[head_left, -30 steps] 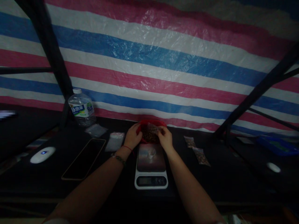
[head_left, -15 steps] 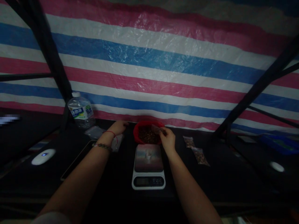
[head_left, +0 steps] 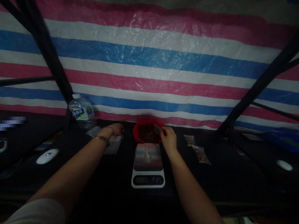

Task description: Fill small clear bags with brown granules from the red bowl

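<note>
A red bowl (head_left: pixel 135 133) of brown, grain-like bits stands at the back of the black table. At its right rim, my right hand (head_left: pixel 169 138) is closed on a small translucent piece of plastic (head_left: pixel 158 128), perhaps a scoop or a bag, over the contents. My left hand (head_left: pixel 116 128) is left of the bowl, just beyond some clear plastic bags (head_left: pixel 113 147); its fingers curl down and are mostly hidden. Between my forearms is a white kitchen scale (head_left: pixel 148 158) with a bare metal plate. Two filled clear bags (head_left: pixel 201 155) lie to the right.
A large clear bottle (head_left: pixel 83 113) stands at the back left beside a dark metal post. White mouse-like objects lie left (head_left: pixel 47 156) and far right (head_left: pixel 284 165). A blue tray (head_left: pixel 285 141) is at the far right. Striped sheeting (head_left: pixel 149 62) hangs behind the table.
My left hand has drawn slightly left and its fingers curl in more. My right hand stays by the bowl, and the translucent piece is tilted differently. The view has shifted a little.
</note>
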`<state>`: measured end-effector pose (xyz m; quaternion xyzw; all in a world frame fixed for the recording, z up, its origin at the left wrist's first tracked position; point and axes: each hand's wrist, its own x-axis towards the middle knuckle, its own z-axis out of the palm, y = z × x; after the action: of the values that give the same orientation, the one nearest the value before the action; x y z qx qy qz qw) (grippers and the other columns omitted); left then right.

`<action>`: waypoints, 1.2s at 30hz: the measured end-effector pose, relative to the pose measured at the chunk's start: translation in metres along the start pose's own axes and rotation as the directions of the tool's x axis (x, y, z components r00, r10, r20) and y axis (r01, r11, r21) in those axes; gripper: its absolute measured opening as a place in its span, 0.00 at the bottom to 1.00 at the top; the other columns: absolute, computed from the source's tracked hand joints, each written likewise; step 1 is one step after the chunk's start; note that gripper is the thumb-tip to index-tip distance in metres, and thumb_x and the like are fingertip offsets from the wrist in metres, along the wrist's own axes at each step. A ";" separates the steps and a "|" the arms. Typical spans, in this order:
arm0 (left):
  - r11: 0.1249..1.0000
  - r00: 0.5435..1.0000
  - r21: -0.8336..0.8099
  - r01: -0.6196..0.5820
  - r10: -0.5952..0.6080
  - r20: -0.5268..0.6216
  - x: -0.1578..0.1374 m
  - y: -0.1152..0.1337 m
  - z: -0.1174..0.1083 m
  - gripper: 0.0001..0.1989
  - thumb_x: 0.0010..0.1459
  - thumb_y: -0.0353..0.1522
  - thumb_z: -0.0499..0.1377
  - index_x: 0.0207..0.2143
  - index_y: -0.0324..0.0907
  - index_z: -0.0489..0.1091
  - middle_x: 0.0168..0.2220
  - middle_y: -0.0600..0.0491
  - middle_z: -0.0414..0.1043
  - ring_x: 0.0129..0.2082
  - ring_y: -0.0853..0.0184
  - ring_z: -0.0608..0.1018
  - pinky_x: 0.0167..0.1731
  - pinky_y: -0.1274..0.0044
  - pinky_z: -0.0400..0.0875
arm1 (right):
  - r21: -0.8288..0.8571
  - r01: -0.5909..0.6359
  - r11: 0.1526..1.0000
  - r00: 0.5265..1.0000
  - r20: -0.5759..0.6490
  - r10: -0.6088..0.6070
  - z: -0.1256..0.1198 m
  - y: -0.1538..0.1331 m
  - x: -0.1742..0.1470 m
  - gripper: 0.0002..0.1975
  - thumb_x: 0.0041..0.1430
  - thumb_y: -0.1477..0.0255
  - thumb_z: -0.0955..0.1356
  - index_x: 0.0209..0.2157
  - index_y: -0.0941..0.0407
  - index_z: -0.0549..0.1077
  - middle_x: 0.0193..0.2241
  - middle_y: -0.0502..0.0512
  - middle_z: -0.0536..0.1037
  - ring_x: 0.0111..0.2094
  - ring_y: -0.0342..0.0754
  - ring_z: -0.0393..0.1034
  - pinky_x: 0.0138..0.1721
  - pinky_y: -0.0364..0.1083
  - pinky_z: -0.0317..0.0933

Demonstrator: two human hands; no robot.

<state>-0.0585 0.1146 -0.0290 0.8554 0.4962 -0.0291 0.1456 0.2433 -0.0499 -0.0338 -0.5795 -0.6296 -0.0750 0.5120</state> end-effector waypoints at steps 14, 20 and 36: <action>1.000 1.000 -0.013 0.026 -0.026 0.010 -0.016 0.000 0.003 0.12 0.43 0.33 0.60 0.33 0.42 0.75 0.35 0.50 0.78 0.33 0.65 0.77 0.35 0.78 0.68 | 0.009 0.009 1.000 1.000 0.006 -0.009 0.003 0.001 0.000 0.13 0.58 0.72 0.63 0.41 0.56 0.75 0.39 0.60 0.74 0.42 0.52 0.68 0.47 0.52 0.63; 0.999 0.993 0.042 0.012 -0.007 -0.119 -0.022 0.018 -0.008 0.10 0.50 0.33 0.56 0.32 0.41 0.75 0.35 0.48 0.77 0.35 0.63 0.76 0.37 0.77 0.66 | 0.057 -0.006 0.998 1.000 -0.006 0.006 0.001 0.001 0.000 0.13 0.59 0.68 0.62 0.40 0.56 0.76 0.39 0.60 0.74 0.42 0.51 0.68 0.48 0.52 0.63; 0.971 0.707 -0.086 -0.225 0.102 -0.700 -0.031 0.117 0.023 0.16 0.61 0.35 0.49 0.38 0.41 0.75 0.39 0.47 0.74 0.42 0.62 0.73 0.47 0.71 0.66 | 0.176 0.073 0.982 0.991 0.101 -0.092 0.013 -0.016 0.045 0.11 0.58 0.71 0.63 0.35 0.54 0.78 0.35 0.56 0.77 0.39 0.50 0.69 0.45 0.50 0.63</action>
<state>0.0278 0.0276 -0.0193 0.8300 0.4372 0.3456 0.0224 0.2321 -0.0169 0.0008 -0.5098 -0.6841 -0.0099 0.5215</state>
